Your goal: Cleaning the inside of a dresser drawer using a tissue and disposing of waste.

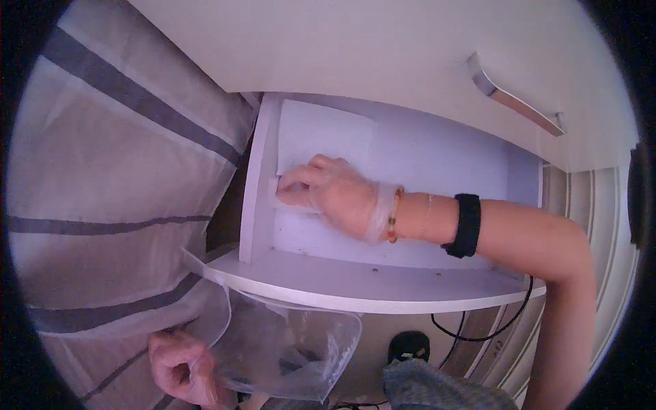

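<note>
A white drawer (pixel 389 287) stands pulled out in front of me. Inside it, my right hand (pixel 333 197), in a thin clear glove, has its curled fingers on a white folded sheet or cloth (pixel 294 197) near the left wall; what its fingers grip is partly hidden. Just behind lies a flat white sheet or pad (pixel 323 133). Below the drawer's left front, my left hand (pixel 182 366), gloved too, is curled beside a clear plastic bag or container (pixel 287 343) and appears to hold its edge. A dark band and a beaded bracelet circle my right wrist and forearm.
A closed white drawer front with a metal handle (pixel 512 105) overhangs the back of the drawer. Striped grey fabric (pixel 118 179) covers the left side. A black cable (pixel 482 339) hangs below the drawer's right front. My foot in a dark shoe (pixel 409 346) is under the front edge.
</note>
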Tool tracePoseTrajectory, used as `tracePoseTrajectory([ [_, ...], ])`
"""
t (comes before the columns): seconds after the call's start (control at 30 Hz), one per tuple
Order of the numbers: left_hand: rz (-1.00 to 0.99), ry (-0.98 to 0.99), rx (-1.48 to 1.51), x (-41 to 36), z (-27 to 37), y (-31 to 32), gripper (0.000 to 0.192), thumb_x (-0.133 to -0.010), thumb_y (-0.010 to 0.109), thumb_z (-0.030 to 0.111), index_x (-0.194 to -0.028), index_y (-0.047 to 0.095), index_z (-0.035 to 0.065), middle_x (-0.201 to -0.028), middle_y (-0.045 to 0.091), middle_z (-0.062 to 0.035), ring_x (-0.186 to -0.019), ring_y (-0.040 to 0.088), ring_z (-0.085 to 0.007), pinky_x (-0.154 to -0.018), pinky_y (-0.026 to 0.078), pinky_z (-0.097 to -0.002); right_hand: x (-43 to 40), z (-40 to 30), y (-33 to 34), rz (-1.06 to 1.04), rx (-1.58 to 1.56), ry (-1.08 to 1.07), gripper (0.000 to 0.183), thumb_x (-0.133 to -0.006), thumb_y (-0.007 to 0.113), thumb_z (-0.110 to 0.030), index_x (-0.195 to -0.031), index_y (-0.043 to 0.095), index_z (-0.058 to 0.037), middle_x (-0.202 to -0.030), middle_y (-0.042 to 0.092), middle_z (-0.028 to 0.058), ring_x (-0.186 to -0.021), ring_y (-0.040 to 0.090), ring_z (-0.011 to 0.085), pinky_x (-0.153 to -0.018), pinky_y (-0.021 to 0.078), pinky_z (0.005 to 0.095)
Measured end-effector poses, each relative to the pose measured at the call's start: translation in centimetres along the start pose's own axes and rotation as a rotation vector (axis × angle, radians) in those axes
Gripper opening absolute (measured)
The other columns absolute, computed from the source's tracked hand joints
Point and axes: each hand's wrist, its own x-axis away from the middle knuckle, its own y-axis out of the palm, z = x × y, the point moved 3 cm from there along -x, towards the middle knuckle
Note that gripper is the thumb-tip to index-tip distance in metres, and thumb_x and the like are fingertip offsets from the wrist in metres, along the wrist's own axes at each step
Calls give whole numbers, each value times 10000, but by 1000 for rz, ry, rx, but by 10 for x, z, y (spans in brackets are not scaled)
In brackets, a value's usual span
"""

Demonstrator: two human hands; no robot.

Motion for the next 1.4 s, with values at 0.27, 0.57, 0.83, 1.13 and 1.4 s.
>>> tracePoseTrajectory([
  [0.27,35,-135,-2,7,-7,2,64,-787,572,59,-806,513,45,-669,442,-25,-548,396,-73,-483,310,-193,10,-16,3,-214,-202,-131,390,-710,605,-45,-1042,651,-244,-1129,555,-53,-1063,499,207,-917,352,432],
  [0.57,29,-150,1,22,-35,-23,94,-826,609,122,-847,544,57,-771,496,-22,-610,420,-82,-526,341,-200,17,-32,2,-382,-84,-176,363,-689,626,-83,-1030,654,-205,-1123,552,-26,-1072,494,212,-917,389,387],
  [0.83,-17,-11,66,16,-43,-25,212,-838,685,158,-968,665,-9,-797,615,-134,-663,531,-179,-616,473,-373,40,-37,-17,-579,166,-407,341,-764,571,-161,-1099,600,-104,-1143,541,-10,-1071,502,192,-878,432,341],
  [1.13,-65,-80,-113,20,-55,-55,78,-822,616,105,-860,557,71,-795,514,-44,-758,440,-141,-709,367,-268,2,-7,-38,-363,439,-178,372,-811,500,-85,-1179,555,-78,-1140,571,92,-1044,574,221,-916,453,346],
  [1.4,-70,-33,-88,0,-29,-44,94,-771,589,119,-836,549,64,-741,442,-27,-704,395,-137,-653,321,-267,-32,-34,-27,-114,-197,21,422,-793,500,55,-1184,595,-74,-1248,563,136,-1126,546,323,-1015,410,393],
])
